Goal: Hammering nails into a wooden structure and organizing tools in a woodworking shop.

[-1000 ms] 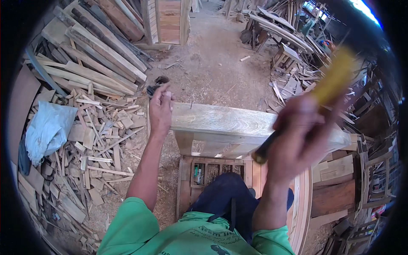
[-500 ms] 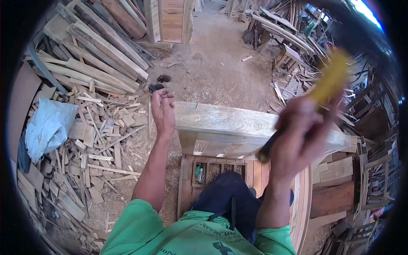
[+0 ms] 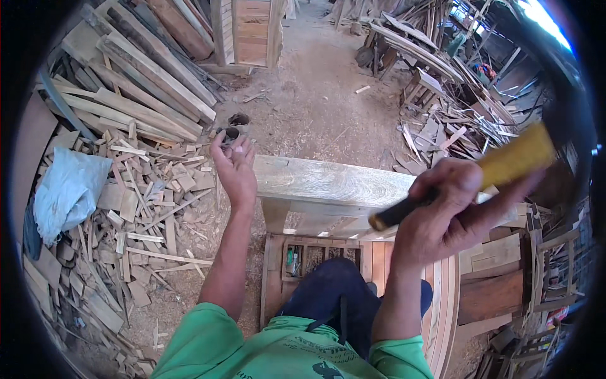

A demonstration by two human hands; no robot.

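Observation:
My right hand is raised at the right, closed round the yellow-and-black handle of a hammer. The handle's butt points down left; the head end is lost in a dark blur at the upper right. My left hand is at the left end of a pale wooden frame, its fingers curled by a small dark piece. What exactly they grip is mostly hidden. The frame lies crosswise in front of me, its broad plank face up and slatted openings beneath.
A compartmented wooden tray with a green item lies by my legs on a slatted wooden surface. Offcuts, a white plastic bag and stacked boards fill the left. Scrap wood is piled at the far right.
The hammer and my right hand have moved slightly right and down and are less blurred. My left hand has shifted slightly left, its fingers more spread around the dark piece.

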